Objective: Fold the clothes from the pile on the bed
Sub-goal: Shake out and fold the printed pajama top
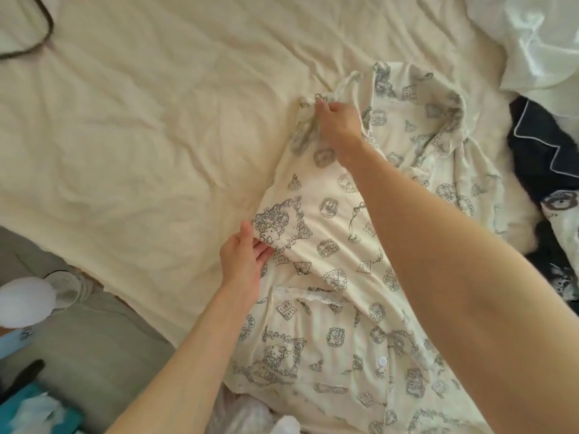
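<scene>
Cream bedsheet [141, 120]: printed pyjama shirt [338, 277] spread, unfolded; left hand [242, 258] and right hand [336, 122] pinch its side; dark garments [545, 170] wait.

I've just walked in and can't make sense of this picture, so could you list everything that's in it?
Printed pyjama shirt: one, cream with grey drawings, spread on the bed's right half.
Bed sheet: one, cream, wrinkled.
Dark garment: one, navy with white piping, right edge.
White fabric: one heap, top right.
Dark strap: one, top left.
Left hand: gripping the shirt's near edge.
Right hand: pinching the shirt's far edge.
</scene>
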Demonstrator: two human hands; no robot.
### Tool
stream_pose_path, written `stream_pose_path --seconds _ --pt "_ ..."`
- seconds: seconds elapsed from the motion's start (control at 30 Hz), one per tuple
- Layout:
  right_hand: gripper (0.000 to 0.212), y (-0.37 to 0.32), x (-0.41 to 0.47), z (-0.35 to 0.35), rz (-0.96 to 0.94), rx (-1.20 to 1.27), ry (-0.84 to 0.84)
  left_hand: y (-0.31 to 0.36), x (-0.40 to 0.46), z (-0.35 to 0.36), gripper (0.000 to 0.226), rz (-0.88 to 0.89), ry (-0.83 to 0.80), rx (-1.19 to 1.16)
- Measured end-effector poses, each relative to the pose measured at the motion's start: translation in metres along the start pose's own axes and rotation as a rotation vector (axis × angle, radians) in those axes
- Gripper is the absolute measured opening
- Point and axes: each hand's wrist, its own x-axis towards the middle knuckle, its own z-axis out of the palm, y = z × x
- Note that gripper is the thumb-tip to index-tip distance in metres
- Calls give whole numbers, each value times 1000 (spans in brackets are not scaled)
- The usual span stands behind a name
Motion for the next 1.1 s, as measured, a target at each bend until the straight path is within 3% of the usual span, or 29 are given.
stream_pose_path --seconds 0.1,0.23,0.3,0.4,0.5,0.57,0.67,0.77,0.83,1.0,1.1 --pt "28 15 -21 -1 -88 -6 107 -5 1 -6 26 2 -110 53" --pt "38 77 -96 -16 -383 -305 428 -16 -1 -8 23 116 -137 365" --pt "42 119 -143 -17 -388 -447 377 -20 -1 -5 18 164 -66 465" --pt "50 183 -194 -25 -241 -652 199 -18 -1 -5 11 220 66 544" --pt "58 227 -221 -47 10 -734 104 -16 -10 -6 15 485 179 852" --pt "58 247 -236 -62 45 -810 52 -21 -26 0 10 777 116 1091" --pt "59 267 -262 -84 75 -854 38 -48 -54 16 21 1023 -210 1507" --pt "56 286 -284 -117 166 -769 178 -91 -75 30 46 937 -592 1813" --pt "52 303 -296 -144 227 -723 296 -121 -84 35 52 864 -723 1948" --pt "52 360 -313 -225 546 -497 575 -172 -94 38 59 701 -707 2205" --pt "69 397 -323 -254 791 -203 547 -180 -101 42 54 683 -597 2205"
